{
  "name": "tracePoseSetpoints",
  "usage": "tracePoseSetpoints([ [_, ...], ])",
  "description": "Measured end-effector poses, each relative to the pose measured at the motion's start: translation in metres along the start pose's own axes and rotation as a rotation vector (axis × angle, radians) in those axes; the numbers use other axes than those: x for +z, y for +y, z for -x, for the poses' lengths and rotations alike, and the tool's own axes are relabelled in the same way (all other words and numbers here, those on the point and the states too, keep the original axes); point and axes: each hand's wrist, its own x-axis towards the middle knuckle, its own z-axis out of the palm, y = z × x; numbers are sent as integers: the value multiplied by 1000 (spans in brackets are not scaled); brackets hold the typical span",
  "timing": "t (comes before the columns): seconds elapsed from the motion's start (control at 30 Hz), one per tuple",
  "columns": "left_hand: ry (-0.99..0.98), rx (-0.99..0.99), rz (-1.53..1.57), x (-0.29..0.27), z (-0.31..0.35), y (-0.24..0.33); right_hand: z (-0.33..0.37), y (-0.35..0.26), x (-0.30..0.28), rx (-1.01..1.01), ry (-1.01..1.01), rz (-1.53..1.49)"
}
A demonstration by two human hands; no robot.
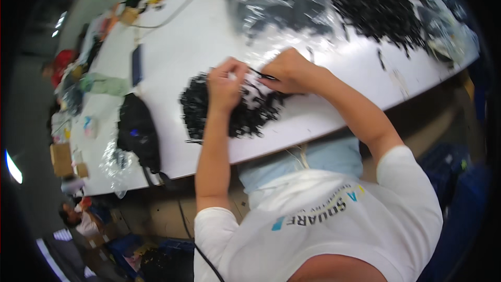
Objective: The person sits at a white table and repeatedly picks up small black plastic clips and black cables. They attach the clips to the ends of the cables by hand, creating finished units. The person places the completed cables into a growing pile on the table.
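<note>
Both hands are raised over the white table (172,47), fingers closed in a pinch. A thin black strip (254,72) spans the short gap between them. My left hand (227,84) grips its left end, above a heap of small curled black strips (195,105). My right hand (292,73) pinches the other end, and a dark piece shows below its fingers. More loose black pieces (261,112) spread between my wrists. Slight blur hides how the strip's ends are made.
A clear plastic bag with dark contents (279,0) lies beyond my hands. At the far right is a larger heap of black strips (370,5). A black pouch (138,133), crumpled clear plastic (116,164) and a dark flat object (136,65) lie leftward. Other people are at the left.
</note>
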Motion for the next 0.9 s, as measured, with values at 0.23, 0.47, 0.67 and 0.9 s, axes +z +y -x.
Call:
tracePoseSetpoints([
  [0.23,150,267,15,4,7,-4,-3,-2,7,89,146,39],
  [0.47,135,240,109,8,2,-11,-1,-4,2,184,179,-155],
  [0.67,150,221,126,15,1,-5,-1,-1,7,173,176,-177],
  [0.9,53,113,95,15,8,9,-2,-3,3,235,79,-161],
])
